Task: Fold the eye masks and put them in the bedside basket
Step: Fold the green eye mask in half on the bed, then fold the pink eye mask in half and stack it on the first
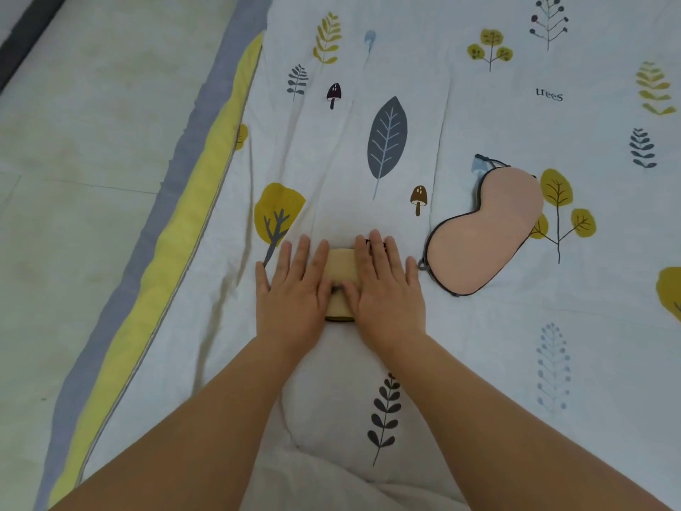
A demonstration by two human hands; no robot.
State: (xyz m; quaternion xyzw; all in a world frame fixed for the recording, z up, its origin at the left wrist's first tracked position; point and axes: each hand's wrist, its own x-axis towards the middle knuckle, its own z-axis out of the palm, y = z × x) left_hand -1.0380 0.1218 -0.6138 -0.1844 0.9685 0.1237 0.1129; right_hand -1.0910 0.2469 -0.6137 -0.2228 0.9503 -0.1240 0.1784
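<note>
Both hands flat, palms down, on the tan eye mask (339, 269), mid-quilt (460, 344), pressing it into the bedding. Left hand (294, 289) covers its left part, right hand (387, 289) its right; only a strip shows btwn them, so can't tell if it's folded yet. Fingers of both are straight, lightly spread, gripping nothing. Visible strip runs away from the person, along the fingers. Pink eye mask (486, 230) lies unfolded just beside the right hand, long axis diagonal, black strap at far end; right hand clearly nearer. No basket in view.
</note>
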